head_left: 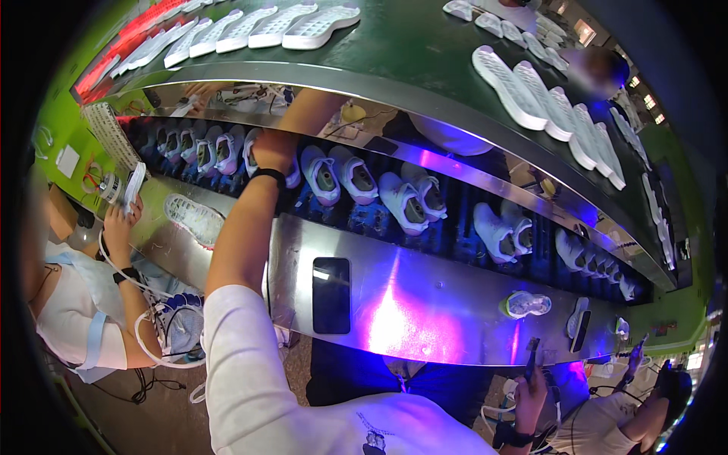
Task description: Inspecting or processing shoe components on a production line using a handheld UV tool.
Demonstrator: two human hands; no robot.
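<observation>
Here's the left hand (274, 149) at a white shoe (249, 152) (grip hidden, can't tell), the right hand (529, 396) clamped around a dark tool (533, 352)!

Worktop (296, 254): bare metal, smooth, glossy, glaring under the light. On the worktop, smartphone (331, 297): glossy, glass-like black face. Beyond the worktop, sneakers (321, 178): matt, cloth-like uppers. Higher beyond it, fascia (440, 161): polished, mirror-like metal; shelf (409, 57): smooth dark green; shoe soles (262, 29): matt, foam-like.
</observation>
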